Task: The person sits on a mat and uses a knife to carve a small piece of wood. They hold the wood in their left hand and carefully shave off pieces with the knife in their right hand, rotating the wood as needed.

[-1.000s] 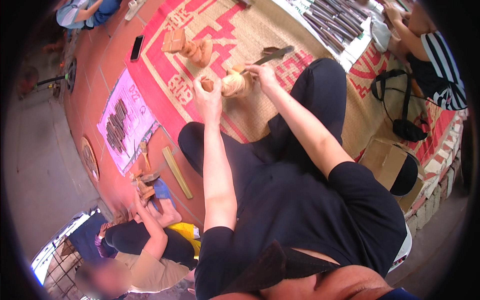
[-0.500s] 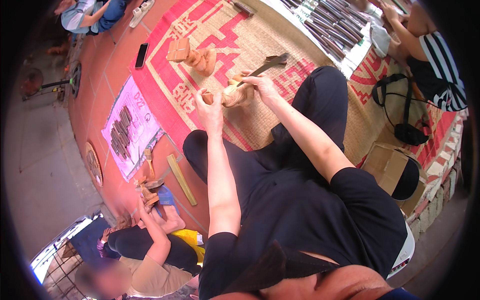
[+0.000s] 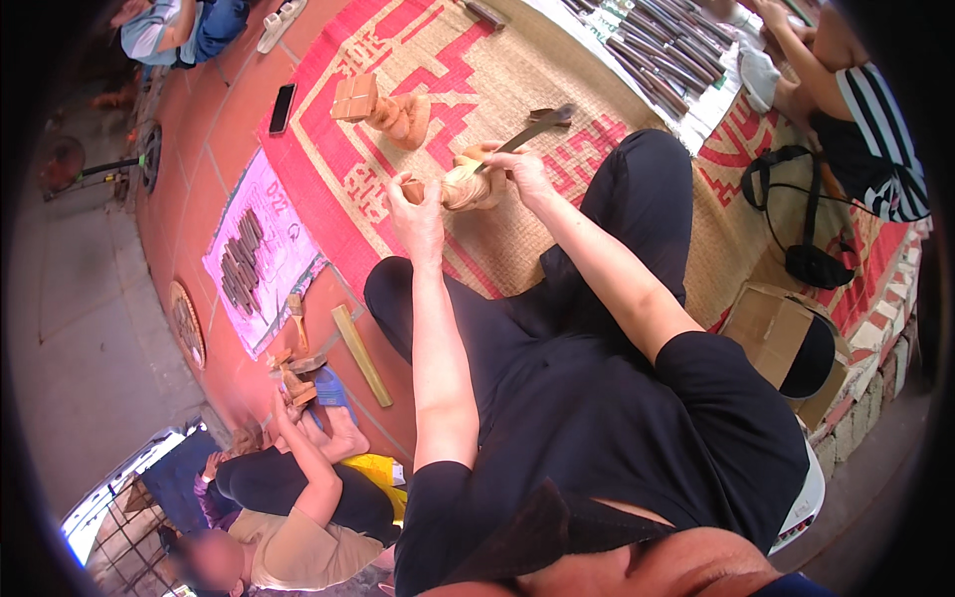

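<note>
Above the mat, a pale wooden carving (image 3: 468,189) with rounded forms is held between my two hands. My left hand (image 3: 416,214) is closed around its left end, a squarish block. At its right side my right hand (image 3: 522,171) pinches a narrow, slightly bent dark strip (image 3: 537,127), which looks like sandpaper and runs from the carving's surface up to the right. A dark piece lies at the strip's far end. Beyond my left hand, a second wooden carving (image 3: 403,119) with a square block base lies on its side on the mat.
A red and tan woven mat (image 3: 468,60) lies before me. To the left are a phone (image 3: 283,107), a pink sheet (image 3: 239,209) with carving tools, and a wooden stick (image 3: 361,356). Many dark-handled tools (image 3: 667,50) lie far right. Other people sit nearby; one works wood at lower left.
The strip has shifted slightly up and right across the carving, with my right hand. My left hand stays almost in place. The person at lower left has moved their head.
</note>
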Tool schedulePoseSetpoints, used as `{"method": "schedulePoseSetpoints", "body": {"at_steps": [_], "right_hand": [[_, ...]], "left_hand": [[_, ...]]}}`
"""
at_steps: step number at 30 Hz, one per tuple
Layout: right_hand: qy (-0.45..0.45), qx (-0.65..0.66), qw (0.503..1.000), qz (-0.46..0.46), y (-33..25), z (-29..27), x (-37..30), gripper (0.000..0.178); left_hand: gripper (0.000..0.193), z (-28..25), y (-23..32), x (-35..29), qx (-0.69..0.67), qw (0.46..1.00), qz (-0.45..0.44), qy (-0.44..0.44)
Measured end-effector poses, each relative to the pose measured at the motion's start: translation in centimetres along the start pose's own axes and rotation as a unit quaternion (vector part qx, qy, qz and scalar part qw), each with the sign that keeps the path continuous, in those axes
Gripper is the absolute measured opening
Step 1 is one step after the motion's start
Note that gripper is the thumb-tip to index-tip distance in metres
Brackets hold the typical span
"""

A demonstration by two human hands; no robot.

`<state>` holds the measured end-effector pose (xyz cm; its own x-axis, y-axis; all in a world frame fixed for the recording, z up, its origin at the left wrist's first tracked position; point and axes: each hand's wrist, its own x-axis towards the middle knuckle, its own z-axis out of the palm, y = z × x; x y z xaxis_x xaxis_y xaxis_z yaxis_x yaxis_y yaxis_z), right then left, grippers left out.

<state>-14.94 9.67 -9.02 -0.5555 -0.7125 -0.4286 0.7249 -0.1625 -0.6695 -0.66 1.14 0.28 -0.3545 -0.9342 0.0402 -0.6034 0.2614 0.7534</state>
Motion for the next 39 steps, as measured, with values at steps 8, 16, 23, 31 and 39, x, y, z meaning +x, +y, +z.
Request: {"method": "schedulePoseSetpoints", "body": {"at_steps": [8,16,23,31,39], "right_hand": [[-0.037,0.019,0.999,-0.017,0.3,-0.1,0.1,0.029],[-0.031,-0.023,0.998,-0.051,0.0,0.0,0.4,0.028],[0.052,-0.008,0.998,0.030,-0.8,-0.9,0.7,0.031],[0.042,0.006,0.999,0.024,-0.6,-0.9,0.5,0.032],[-0.037,0.020,0.999,-0.002,-0.1,0.1,0.5,0.034]], "left_hand": [[0.048,0.1,0.2,0.1,0.005,1.000,-0.009,0.000],[0.045,0.6,0.0,0.2,0.010,1.000,-0.004,0.006],[0.045,1.0,-1.3,0.5,0.086,0.988,0.115,0.051],[0.044,0.5,-0.4,0.2,0.006,1.000,0.014,0.006],[0.042,1.0,-0.9,0.2,0.000,0.999,0.029,0.020]]}}
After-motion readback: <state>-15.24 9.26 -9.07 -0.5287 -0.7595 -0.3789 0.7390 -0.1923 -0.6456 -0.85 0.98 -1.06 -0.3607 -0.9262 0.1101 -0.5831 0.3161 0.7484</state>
